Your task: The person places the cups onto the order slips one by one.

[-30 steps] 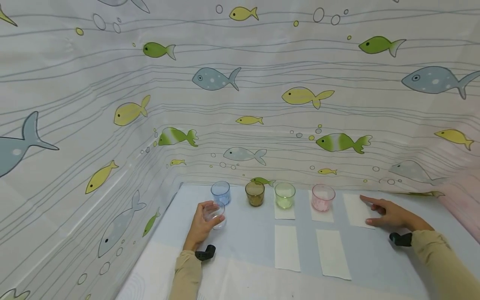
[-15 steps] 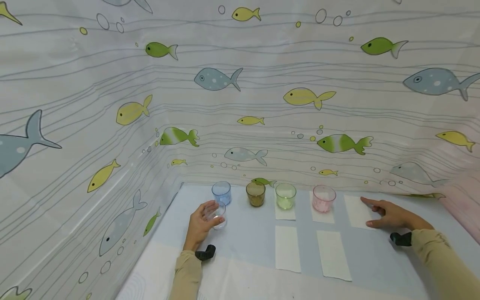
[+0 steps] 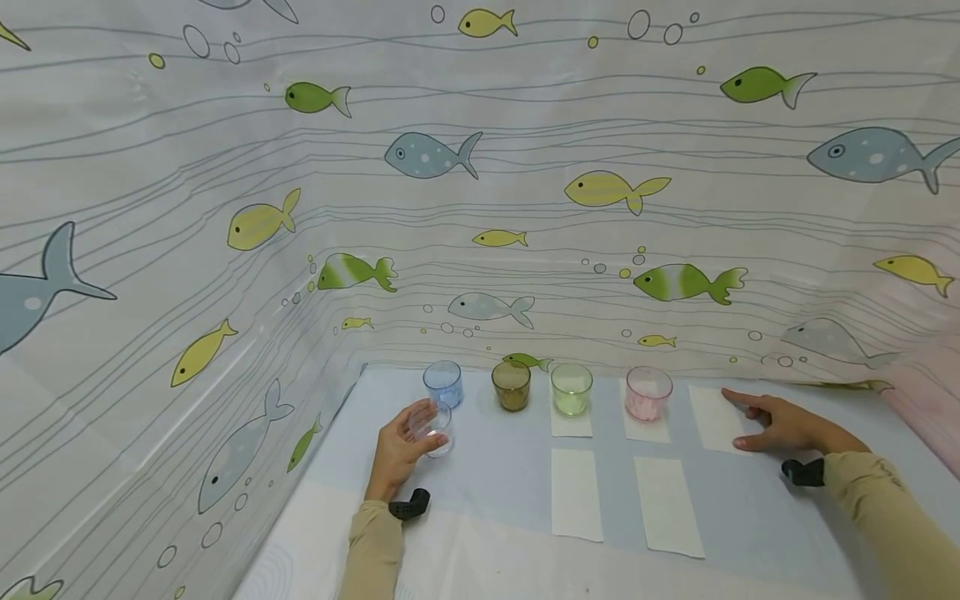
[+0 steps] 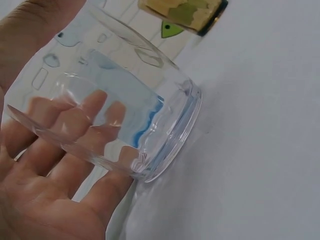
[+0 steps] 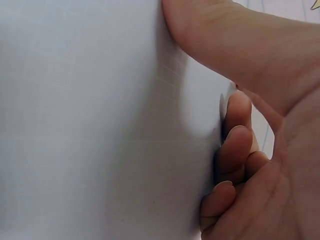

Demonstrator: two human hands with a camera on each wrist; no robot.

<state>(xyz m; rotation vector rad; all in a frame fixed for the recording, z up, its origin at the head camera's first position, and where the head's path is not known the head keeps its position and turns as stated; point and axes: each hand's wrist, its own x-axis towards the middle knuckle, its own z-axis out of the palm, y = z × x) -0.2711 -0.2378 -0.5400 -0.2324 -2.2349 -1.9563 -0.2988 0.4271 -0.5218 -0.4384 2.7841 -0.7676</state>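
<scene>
In the head view my left hand [image 3: 399, 450] holds a clear glass [image 3: 431, 429] that stands on the table; in the left wrist view its thumb and fingers lie around the sides of the clear glass [image 4: 115, 100]. Just behind it stands a blue glass [image 3: 442, 386]. My right hand [image 3: 787, 429] rests at a white paper sheet [image 3: 716, 421] on the right. Its index finger reaches the sheet's far edge and its thumb the near right corner. The other fingers of the right hand [image 5: 260, 165] are bent, pinching nothing visible in the right wrist view.
A brown glass [image 3: 512, 387] stands near the back edge. To its right, a green glass [image 3: 572, 392] and a pink glass [image 3: 648, 396] stand on white sheets. Two more white sheets [image 3: 576, 496] lie nearer. Fish-printed cloth walls [image 3: 525, 208] enclose the table [image 3: 487, 467].
</scene>
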